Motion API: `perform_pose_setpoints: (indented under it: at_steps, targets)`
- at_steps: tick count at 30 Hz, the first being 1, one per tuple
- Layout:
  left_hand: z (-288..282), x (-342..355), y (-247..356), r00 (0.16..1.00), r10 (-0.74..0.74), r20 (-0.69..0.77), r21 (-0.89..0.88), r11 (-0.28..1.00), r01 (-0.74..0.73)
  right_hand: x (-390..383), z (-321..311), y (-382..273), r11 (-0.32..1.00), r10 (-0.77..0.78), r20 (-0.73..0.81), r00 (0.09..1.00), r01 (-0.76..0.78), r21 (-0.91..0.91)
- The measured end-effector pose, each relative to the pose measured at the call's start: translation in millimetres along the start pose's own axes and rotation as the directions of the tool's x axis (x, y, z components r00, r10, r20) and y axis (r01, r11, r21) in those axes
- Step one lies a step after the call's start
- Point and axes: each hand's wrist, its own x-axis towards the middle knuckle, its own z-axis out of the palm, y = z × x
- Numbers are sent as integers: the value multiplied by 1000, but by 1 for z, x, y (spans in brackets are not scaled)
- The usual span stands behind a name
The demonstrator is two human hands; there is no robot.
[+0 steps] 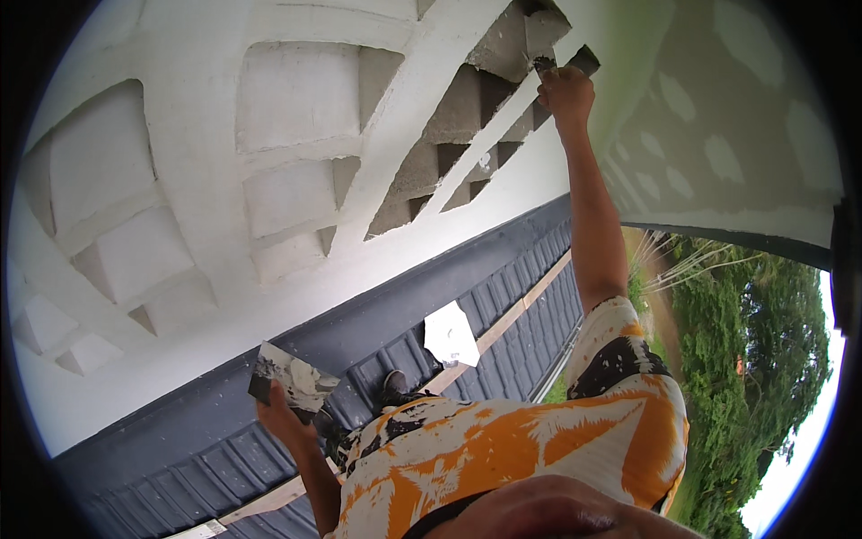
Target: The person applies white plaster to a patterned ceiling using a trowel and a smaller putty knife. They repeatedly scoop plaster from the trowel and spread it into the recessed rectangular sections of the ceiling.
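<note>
My right arm is stretched up to the pale wall, with my right hand [567, 94] closed round a small dark-ended putty knife [544, 65]. The knife is at the edge of the uppermost recess [503, 45] in the wall, where bare grey concrete shows. Lower down on the left, my left hand [285, 420] grips a flat rectangular metal plate [305, 377] by its near edge. White and grey putty is smeared over that plate. My fingers hide part of the knife, so whether its blade touches the wall I cannot tell.
Slanting white ribs [386, 117] divide the wall into several deep recesses. Below runs a dark tiled roof [503, 278] with a wooden batten [525, 305] across it. A white torn sheet [451, 334] lies beside my shoe [395, 382]. A patched ceiling [709, 117] and trees [736, 341] are at right.
</note>
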Motion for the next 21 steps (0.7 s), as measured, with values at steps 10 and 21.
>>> perform_pose_setpoints:
  at_steps: [10, 21]
  targets:
    - [-17, -9, 2, 997, 27, -79, 32, 999, -25, 33, -7, 95, 976, -45, 136, 990, 15, 215]
    - [8, -38, 8, 984, 173, -53, -10, 985, -174, 18, -28, 60, 988, -129, 57, 990, 133, -75]
